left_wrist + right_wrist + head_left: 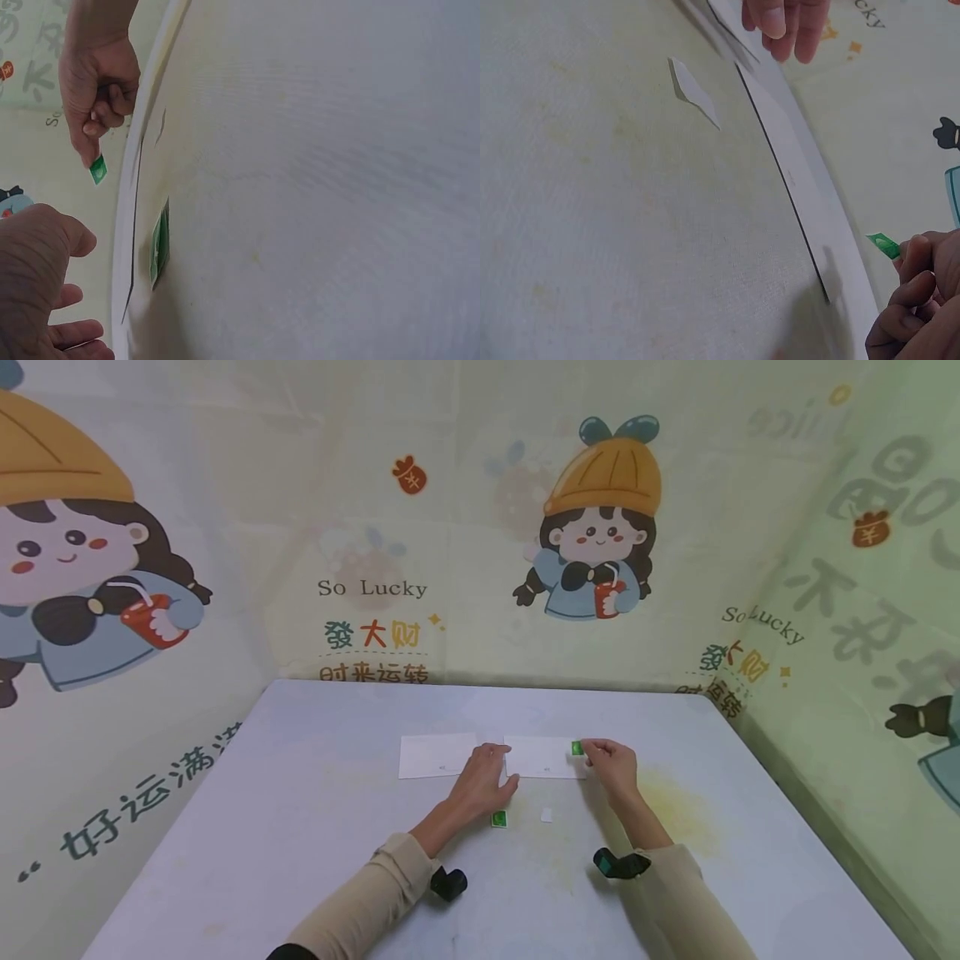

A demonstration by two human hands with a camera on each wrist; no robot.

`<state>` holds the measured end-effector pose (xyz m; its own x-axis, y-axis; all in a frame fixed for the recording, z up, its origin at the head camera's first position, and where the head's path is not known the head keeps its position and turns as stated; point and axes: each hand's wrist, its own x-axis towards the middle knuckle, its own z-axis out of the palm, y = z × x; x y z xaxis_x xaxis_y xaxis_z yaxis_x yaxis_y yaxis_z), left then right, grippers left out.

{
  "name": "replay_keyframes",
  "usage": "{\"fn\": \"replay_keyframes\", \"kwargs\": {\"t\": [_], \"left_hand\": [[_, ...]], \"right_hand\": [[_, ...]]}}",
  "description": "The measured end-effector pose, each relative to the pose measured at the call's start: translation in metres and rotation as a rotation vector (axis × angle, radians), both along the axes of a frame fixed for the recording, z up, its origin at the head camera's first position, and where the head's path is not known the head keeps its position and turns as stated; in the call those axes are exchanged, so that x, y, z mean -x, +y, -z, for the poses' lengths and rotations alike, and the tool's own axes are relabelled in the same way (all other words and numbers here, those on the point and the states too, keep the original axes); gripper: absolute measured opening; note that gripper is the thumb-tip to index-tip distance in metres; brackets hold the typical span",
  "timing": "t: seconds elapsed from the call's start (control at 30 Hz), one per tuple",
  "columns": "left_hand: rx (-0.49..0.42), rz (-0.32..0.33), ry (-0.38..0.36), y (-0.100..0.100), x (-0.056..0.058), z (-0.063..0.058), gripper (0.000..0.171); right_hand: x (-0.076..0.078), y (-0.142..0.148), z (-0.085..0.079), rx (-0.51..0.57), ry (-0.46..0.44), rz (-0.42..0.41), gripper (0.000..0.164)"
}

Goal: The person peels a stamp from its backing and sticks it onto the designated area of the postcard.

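White cards: two lay on the bench (pixel 337 835); the left card (pixel 427 757) sat just left of the right card (pixel 540 755).
Green pieces: two; the held piece (pixel 577 748) was above the right card's right end, the loose piece (pixel 498 819) nearer the person than its left end.
White scrap (pixel 546 816): one, on the person's side of the right card.
Right hand (pixel 615 770): pinched the held piece.
Left hand (pixel 482 781): loosely spread at the right card's left edge, contact unclear.
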<state>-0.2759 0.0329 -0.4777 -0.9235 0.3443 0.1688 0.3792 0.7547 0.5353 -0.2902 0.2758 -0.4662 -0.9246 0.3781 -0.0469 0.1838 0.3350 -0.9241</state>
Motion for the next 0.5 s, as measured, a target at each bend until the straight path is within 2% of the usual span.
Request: {"fn": "replay_keyframes", "kwargs": {"t": [0.27, 0.5], "left_hand": [[0.003, 0.000, 0.002, 0.005, 0.005, 0.005, 0.052], [0.000, 0.031, 0.004, 0.008, 0.008, 0.008, 0.052]], "right_hand": [[0.009, 0.004, 0.003, -0.002, -0.034, -0.004, 0.036], [0.015, 0.006, 0.006, -0.009, -0.082, -0.018, 0.037]]}}
